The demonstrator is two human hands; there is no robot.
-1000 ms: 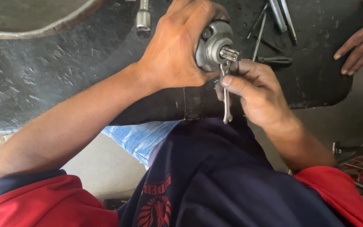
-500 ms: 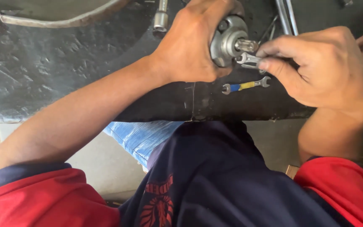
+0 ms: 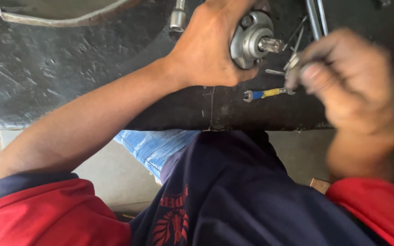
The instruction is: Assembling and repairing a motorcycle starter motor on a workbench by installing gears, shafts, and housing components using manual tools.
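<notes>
Your left hand [image 3: 210,48] wraps tight around the round metal part [image 3: 251,40] on the black mat [image 3: 69,68], its shaft pointing right. Your right hand [image 3: 347,86] is blurred, curled beside it; whether it holds anything, I cannot tell. A small wrench [image 3: 267,94] lies just below.

Motion is blurring the right hand [image 3: 343,77], hiding what its fingers are pinching. The left hand [image 3: 210,45] is covering much of the round metal part [image 3: 251,38].
</notes>
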